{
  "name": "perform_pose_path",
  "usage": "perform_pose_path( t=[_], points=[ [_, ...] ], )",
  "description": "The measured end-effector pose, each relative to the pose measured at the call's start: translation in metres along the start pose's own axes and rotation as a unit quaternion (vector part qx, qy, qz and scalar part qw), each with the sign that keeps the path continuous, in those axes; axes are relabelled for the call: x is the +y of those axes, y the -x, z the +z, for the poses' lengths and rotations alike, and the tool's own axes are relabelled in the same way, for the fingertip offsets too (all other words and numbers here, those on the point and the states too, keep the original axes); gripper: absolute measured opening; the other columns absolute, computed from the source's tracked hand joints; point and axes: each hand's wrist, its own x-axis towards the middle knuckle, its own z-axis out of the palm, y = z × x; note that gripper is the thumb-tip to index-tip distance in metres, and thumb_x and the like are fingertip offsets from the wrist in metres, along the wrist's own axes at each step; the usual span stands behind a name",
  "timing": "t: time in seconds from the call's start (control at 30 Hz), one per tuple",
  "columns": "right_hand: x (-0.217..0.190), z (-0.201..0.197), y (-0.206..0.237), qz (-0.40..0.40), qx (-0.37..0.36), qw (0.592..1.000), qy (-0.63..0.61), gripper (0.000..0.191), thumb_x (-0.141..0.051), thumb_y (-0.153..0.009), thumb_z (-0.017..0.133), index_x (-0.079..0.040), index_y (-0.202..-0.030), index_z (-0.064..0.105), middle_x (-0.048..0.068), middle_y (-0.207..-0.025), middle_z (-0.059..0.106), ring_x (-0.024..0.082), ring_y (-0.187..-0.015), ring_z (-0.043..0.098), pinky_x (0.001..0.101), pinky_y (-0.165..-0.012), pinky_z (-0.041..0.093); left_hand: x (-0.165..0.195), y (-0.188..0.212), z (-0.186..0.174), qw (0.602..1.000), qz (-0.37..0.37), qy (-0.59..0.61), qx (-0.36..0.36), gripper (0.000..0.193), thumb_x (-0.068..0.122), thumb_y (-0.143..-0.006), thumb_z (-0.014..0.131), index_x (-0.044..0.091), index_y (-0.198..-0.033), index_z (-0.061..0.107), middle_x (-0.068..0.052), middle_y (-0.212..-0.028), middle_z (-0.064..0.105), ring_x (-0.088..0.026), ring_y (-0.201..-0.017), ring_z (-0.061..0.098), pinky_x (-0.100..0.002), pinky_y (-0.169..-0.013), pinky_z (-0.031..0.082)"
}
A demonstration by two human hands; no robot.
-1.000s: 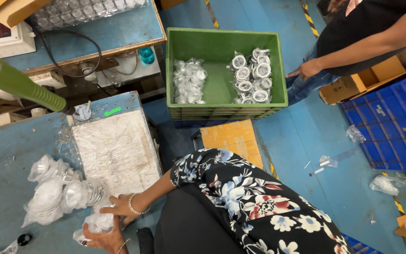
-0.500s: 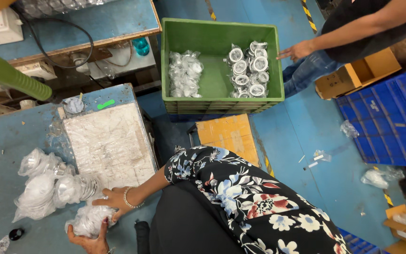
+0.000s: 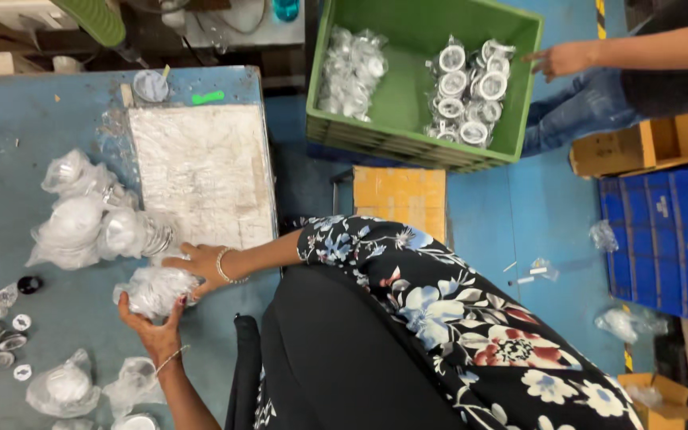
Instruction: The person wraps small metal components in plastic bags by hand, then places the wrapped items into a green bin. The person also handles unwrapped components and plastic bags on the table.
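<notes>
Head view. The contents of the crinkled clear plastic bag [image 3: 155, 288] are hard to make out: pale round pieces, blurred. The bag lies on the blue table [image 3: 9, 119] near its front edge. The left hand [image 3: 151, 326] cups it from below and the right hand [image 3: 193, 263] presses on top, each grip closed on the plastic. More such bags [image 3: 81, 215] are heaped just beside a scuffed white board [image 3: 201, 171]. A green crate [image 3: 416, 72] holds bagged white rings; a co-worker's hand [image 3: 560, 60] reaches its rim.

Clear plastic bags [image 3: 81, 219] crowd the blue table [image 3: 9, 143]; more fill the green crate [image 3: 511, 95].
</notes>
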Motion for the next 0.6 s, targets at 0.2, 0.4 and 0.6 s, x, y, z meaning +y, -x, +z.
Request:
perform_pose_path(
  t=[0.2, 0.4, 0.6],
  points=[
    [0.002, -0.002, -0.001, 0.007, -0.009, 1.000, -0.022, 0.114, -0.049, -0.067, 0.089, -0.027, -0.156, 0.021, 0.028, -0.140, 0.042, 0.048, -0.120, 0.057, 0.0481, -0.100, 0.050, 0.009, 0.004, 0.000, 1.000, -0.015, -0.007, 0.003, 0.109, 0.012, -0.081, 0.088, 0.010, -0.167, 0.021, -0.016, -0.173, 0.024, -0.035, -0.161, 0.027, -0.044, -0.134, 0.015],
    [-0.006, -0.018, 0.001, 0.015, -0.035, 0.999, -0.031, 0.111, -0.048, -0.070, 0.087, -0.028, -0.157, 0.020, 0.028, -0.141, 0.042, 0.046, -0.121, 0.057, 0.0477, -0.099, 0.050, 0.022, 0.009, 0.001, 0.999, -0.027, 0.024, 0.000, 0.108, 0.015, -0.084, 0.088, 0.009, -0.168, 0.021, -0.018, -0.172, 0.028, -0.034, -0.158, 0.031, -0.044, -0.132, 0.022],
    [-0.014, -0.025, 0.002, -0.015, -0.038, 0.998, -0.051, 0.114, -0.054, -0.077, 0.086, -0.025, -0.160, 0.013, 0.033, -0.143, 0.042, 0.047, -0.128, 0.054, 0.0470, -0.111, 0.046, 0.029, 0.009, 0.006, 0.999, 0.023, 0.034, -0.007, 0.105, 0.019, -0.088, 0.092, 0.003, -0.165, 0.022, -0.019, -0.167, 0.032, -0.030, -0.153, 0.038, -0.041, -0.133, 0.034]
  ],
)
